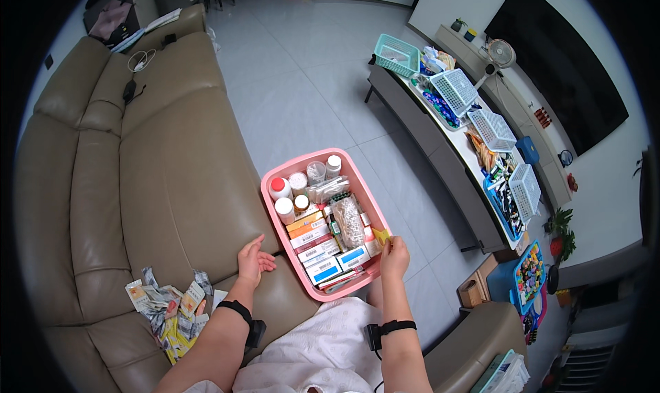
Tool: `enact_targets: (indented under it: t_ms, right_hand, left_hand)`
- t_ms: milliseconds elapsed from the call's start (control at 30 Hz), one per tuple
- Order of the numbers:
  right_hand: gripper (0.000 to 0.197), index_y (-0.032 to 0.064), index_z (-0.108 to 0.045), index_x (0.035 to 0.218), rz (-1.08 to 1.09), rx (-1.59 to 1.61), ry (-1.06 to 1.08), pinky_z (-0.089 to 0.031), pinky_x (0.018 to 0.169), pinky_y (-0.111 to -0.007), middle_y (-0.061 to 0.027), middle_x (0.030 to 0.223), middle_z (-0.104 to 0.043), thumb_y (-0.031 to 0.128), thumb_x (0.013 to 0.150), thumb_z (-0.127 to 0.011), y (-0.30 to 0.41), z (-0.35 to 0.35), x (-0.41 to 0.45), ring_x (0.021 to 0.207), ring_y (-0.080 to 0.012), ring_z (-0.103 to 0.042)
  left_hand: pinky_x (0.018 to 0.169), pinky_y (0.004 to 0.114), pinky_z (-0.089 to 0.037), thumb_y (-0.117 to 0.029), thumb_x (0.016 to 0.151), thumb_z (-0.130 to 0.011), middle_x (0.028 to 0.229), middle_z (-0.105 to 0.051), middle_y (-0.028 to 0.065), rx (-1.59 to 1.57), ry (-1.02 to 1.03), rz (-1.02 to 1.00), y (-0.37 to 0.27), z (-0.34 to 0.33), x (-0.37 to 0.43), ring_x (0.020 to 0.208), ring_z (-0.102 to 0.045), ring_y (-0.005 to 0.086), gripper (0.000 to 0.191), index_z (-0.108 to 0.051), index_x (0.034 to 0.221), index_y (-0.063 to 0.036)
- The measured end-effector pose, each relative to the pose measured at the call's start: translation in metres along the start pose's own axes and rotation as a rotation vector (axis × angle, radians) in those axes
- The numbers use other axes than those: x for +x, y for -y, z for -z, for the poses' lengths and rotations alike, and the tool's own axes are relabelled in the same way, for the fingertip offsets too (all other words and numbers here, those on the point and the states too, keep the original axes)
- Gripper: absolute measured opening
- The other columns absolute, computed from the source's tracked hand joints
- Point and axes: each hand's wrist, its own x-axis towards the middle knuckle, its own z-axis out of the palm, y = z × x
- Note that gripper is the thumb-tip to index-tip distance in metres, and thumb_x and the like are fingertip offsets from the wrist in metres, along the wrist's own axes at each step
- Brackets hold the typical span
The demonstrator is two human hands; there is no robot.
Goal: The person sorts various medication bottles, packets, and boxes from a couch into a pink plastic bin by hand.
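Observation:
A pink plastic basket (291, 262) rests before me, partly at the sofa's edge. White bottles, one with a red cap (278, 185), stand at its far end beside a clear cup (316, 171). Medicine boxes (318, 250) fill its near part in a row, and a bag of cotton swabs (349, 222) lies over them. My right hand (395, 257) pinches a small yellow packet (381, 236) at the basket's right rim. Left of the basket, my left hand (255, 261) hovers over the sofa, fingers apart and holding nothing.
Loose sachets (178, 310) are heaped on the brown leather sofa (175, 187) at my left. Across the tiled floor, a low cabinet (438, 156) carries plastic baskets (454, 91) and many small goods. A blue bin (502, 281) of colourful pieces stands at right, near the sofa's armrest (477, 336).

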Motion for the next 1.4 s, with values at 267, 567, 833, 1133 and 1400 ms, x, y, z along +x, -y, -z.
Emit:
enact_targets:
  t_ms: [267,567,833,1133,1400]
  right_hand:
    - [0.010,0.0035,-0.054,0.075,0.110,0.055,0.129,-0.045,0.059,-0.041,-0.0171,0.073,-0.058,0.008,0.077,-0.062,0.004,-0.007,0.028,0.066,-0.0340,-0.058]
    - [0.008,0.0063,-0.064,0.077,0.040,-0.285,0.195,-0.049,0.065,-0.043,-0.0118,0.081,-0.059,0.013,0.074,-0.062,0.021,-0.010,0.030,0.075,-0.0312,-0.059]
    - [0.011,0.0093,-0.067,0.085,-0.055,-0.181,0.215,-0.049,0.071,-0.040,-0.0099,0.089,-0.060,0.013,0.077,-0.062,0.008,-0.001,0.008,0.082,-0.0275,-0.061]
    - [0.013,0.0054,-0.068,0.088,0.130,0.047,0.314,-0.050,0.067,-0.037,-0.0128,0.085,-0.065,0.009,0.077,-0.061,0.053,0.027,-0.026,0.071,-0.0271,-0.062]
    - [0.015,0.0041,-0.068,0.091,0.402,0.354,0.668,-0.050,0.065,-0.036,-0.0140,0.084,-0.064,0.010,0.078,-0.060,0.185,0.031,-0.091,0.071,-0.0270,-0.063]
  left_hand:
    - [0.042,0.028,-0.050,-0.023,0.095,-0.035,0.065,-0.060,0.0167,0.000,0.021,-0.010,0.001,0.001,0.003,0.046,-0.058,0.0224,0.042,-0.043,0.133,-0.0080]
    - [0.042,0.028,-0.049,-0.024,0.095,-0.036,0.065,-0.060,0.0167,-0.003,0.007,0.002,0.001,0.003,0.002,0.046,-0.058,0.0226,0.042,-0.042,0.134,-0.0078]
    - [0.043,0.029,-0.049,-0.024,0.095,-0.037,0.065,-0.060,0.0169,-0.019,0.041,-0.006,0.004,0.004,0.001,0.047,-0.059,0.0226,0.043,-0.042,0.135,-0.0082]
    - [0.046,0.029,-0.051,-0.024,0.096,-0.040,0.068,-0.061,0.0154,-0.035,0.059,-0.040,0.000,0.000,-0.005,0.051,-0.061,0.0217,0.038,-0.047,0.132,-0.0103]
    - [0.055,0.026,-0.052,-0.016,0.090,-0.051,0.079,-0.063,0.0072,0.350,0.133,-0.010,-0.016,-0.017,-0.068,0.065,-0.061,0.0140,0.030,-0.055,0.118,-0.0042]
